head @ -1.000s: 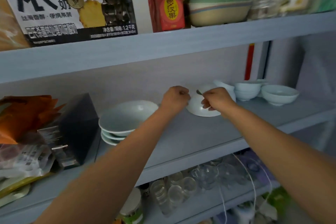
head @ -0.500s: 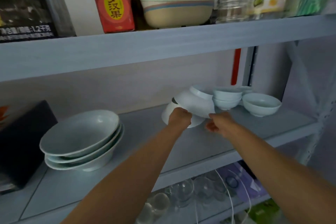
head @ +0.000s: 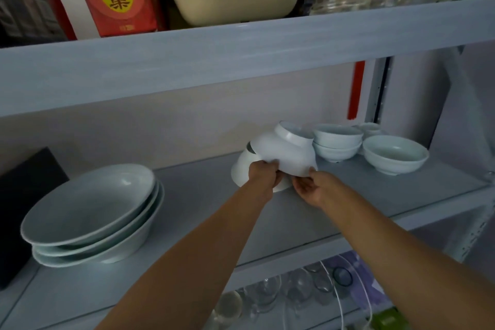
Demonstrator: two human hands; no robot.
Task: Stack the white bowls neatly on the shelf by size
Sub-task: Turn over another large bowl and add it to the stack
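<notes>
Two hands, left hand [head: 263,175] and right hand [head: 312,188], grip the rim of the front bowl [head: 284,151] close together, now tipped up above the shelf [head: 348,197] with a second bowl [head: 242,169] behind it, not lying low like a second ago, so I think nesting comes next.

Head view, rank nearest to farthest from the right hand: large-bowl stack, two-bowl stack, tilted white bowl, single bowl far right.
1. Tilted white bowl: held by the right hand at its lower rim, just above the hand.
2. Two-bowl stack: a little to the right, farther back.
3. Single bowl: farther right again.
4. Large-bowl stack: far left, well apart.
</notes>
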